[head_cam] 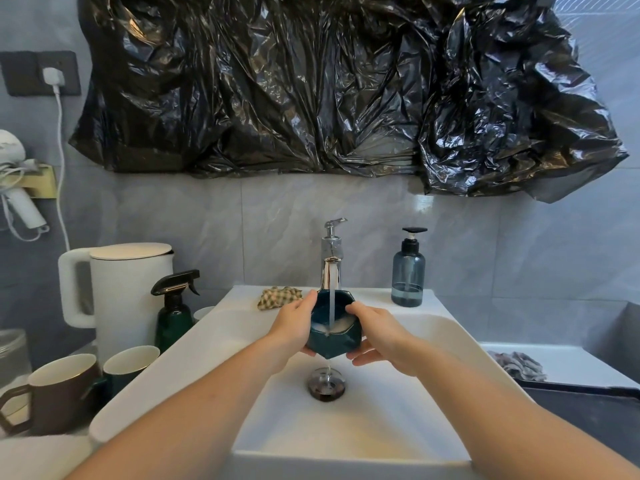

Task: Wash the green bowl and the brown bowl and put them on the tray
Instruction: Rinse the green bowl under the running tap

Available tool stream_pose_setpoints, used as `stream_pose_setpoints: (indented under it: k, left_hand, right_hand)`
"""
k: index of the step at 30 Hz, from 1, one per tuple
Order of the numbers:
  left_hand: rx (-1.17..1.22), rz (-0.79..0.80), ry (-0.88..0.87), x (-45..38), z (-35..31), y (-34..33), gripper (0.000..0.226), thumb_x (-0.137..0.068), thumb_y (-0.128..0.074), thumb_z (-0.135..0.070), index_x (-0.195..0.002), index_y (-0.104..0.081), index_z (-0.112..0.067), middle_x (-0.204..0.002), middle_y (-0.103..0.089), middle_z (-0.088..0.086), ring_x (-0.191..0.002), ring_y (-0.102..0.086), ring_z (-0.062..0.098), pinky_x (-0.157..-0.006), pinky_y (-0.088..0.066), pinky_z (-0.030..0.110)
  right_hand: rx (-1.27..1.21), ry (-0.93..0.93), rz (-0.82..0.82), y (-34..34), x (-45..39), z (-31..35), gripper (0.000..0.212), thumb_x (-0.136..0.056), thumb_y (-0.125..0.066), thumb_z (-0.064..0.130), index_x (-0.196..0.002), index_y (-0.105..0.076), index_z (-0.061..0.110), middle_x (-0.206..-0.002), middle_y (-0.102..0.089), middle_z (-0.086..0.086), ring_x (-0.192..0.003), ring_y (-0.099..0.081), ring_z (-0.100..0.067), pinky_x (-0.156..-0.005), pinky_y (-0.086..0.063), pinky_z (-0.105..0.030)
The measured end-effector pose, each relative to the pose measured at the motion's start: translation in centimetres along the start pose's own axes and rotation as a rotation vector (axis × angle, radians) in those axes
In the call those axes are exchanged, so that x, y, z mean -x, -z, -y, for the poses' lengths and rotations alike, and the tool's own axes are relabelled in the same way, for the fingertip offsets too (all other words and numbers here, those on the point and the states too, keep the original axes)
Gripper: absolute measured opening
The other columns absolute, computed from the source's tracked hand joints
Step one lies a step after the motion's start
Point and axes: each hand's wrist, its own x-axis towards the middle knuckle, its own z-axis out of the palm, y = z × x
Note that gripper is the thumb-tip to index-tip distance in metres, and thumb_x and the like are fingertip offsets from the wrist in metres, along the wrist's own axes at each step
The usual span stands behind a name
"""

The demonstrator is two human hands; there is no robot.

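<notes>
The dark green angular bowl (pixel 334 337) is held over the white sink (pixel 194 344) under the running tap (pixel 331 261). Water streams into it and spills from its lower edge toward the drain (pixel 326 384). My left hand (pixel 294 323) grips the bowl's left side, thumb on the rim. My right hand (pixel 375 336) holds its right side, thumb on the rim and fingers beneath. The bowl tilts toward me, with foamy water inside. A brown cup (pixel 59 393) and a green cup (pixel 130 367) stand left of the sink. A dark tray (pixel 588 407) lies at right.
A white kettle (pixel 128 296) and a green spray bottle (pixel 175 313) stand left of the basin. A checked cloth (pixel 278 297) lies behind the bowl and a blue soap dispenser (pixel 408 271) stands at the back right. A crumpled cloth (pixel 519 365) lies on the right counter.
</notes>
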Motion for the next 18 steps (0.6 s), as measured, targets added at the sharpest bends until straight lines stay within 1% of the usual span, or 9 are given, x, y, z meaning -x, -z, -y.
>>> stream_pose_setpoints:
  k: [2, 5, 7, 9, 11, 13, 15, 18]
  left_hand:
    - [0.041, 0.034, 0.059, -0.23, 0.25, -0.11, 0.043, -0.111, -0.038, -0.051, -0.113, -0.07, -0.022, -0.103, -0.077, 0.01, -0.09, -0.073, 0.03, -0.062, -0.055, 0.033]
    - [0.145, 0.06, 0.126, -0.13, 0.29, -0.22, 0.039, -0.111, -0.042, -0.044, -0.114, -0.071, -0.018, -0.101, -0.076, 0.011, -0.095, -0.07, 0.032, -0.075, -0.055, 0.037]
    - [0.201, 0.06, 0.149, -0.01, 0.11, -0.18, 0.036, -0.11, -0.043, -0.041, -0.11, -0.069, -0.017, -0.098, -0.074, 0.011, -0.095, -0.07, 0.034, -0.079, -0.054, 0.04]
    - [0.208, 0.051, 0.16, -0.08, 0.03, -0.14, 0.035, -0.11, -0.043, -0.043, -0.108, -0.068, -0.019, -0.102, -0.073, 0.01, -0.101, -0.071, 0.033, -0.083, -0.055, 0.041]
    - [0.181, 0.031, 0.163, -0.27, 0.14, -0.14, 0.038, -0.11, -0.04, -0.047, -0.11, -0.067, -0.02, -0.104, -0.075, 0.01, -0.103, -0.071, 0.031, -0.081, -0.055, 0.039]
    - [0.125, -0.01, 0.15, -0.46, 0.32, -0.11, 0.038, -0.111, -0.035, -0.046, -0.106, -0.065, -0.023, -0.1, -0.074, 0.009, -0.096, -0.069, 0.026, -0.074, -0.053, 0.035]
    - [0.079, -0.049, 0.137, -0.77, 0.44, 0.0, 0.038, -0.111, -0.034, -0.046, -0.103, -0.064, -0.024, -0.096, -0.073, 0.007, -0.09, -0.067, 0.023, -0.069, -0.051, 0.033]
    - [0.073, -0.079, 0.142, -1.0, 0.34, 0.15, 0.039, -0.109, -0.038, -0.047, -0.101, -0.065, -0.022, -0.09, -0.072, 0.007, -0.084, -0.066, 0.022, -0.066, -0.05, 0.031]
  right_hand:
    - [-0.006, 0.006, -0.014, 0.11, -0.04, -0.05, 0.039, -0.106, -0.041, 0.049, -0.126, -0.059, 0.021, -0.105, -0.074, -0.009, -0.08, -0.077, -0.027, -0.065, -0.063, -0.029]
    - [-0.084, -0.045, -0.024, 0.36, -0.19, -0.29, 0.041, -0.105, -0.043, 0.051, -0.125, -0.06, 0.019, -0.106, -0.074, -0.011, -0.084, -0.075, -0.028, -0.068, -0.063, -0.03]
    - [-0.144, -0.086, -0.011, 0.48, -0.22, -0.4, 0.045, -0.105, -0.043, 0.053, -0.124, -0.061, 0.017, -0.102, -0.075, -0.012, -0.078, -0.073, -0.025, -0.065, -0.061, -0.029]
    - [-0.155, -0.108, 0.008, 0.48, -0.1, -0.37, 0.052, -0.104, -0.04, 0.058, -0.123, -0.062, 0.015, -0.098, -0.074, -0.013, -0.072, -0.071, -0.022, -0.063, -0.059, -0.027]
    - [-0.09, -0.112, 0.039, 0.34, 0.1, -0.33, 0.06, -0.103, -0.034, 0.065, -0.123, -0.063, 0.016, -0.1, -0.075, -0.013, -0.074, -0.07, -0.021, -0.065, -0.058, -0.027]
    - [-0.018, -0.102, 0.078, 0.16, 0.26, -0.32, 0.065, -0.102, -0.028, 0.069, -0.12, -0.065, 0.019, -0.102, -0.078, -0.011, -0.077, -0.071, -0.019, -0.068, -0.056, -0.028]
    - [0.008, -0.093, 0.104, -0.02, 0.35, -0.29, 0.064, -0.102, -0.025, 0.069, -0.118, -0.066, 0.022, -0.099, -0.08, -0.009, -0.078, -0.071, -0.019, -0.071, -0.056, -0.03]
    - [0.044, -0.075, 0.111, -0.09, 0.44, -0.12, 0.062, -0.105, -0.021, 0.064, -0.128, -0.061, 0.023, -0.103, -0.079, -0.008, -0.082, -0.069, -0.019, -0.071, -0.054, -0.029]
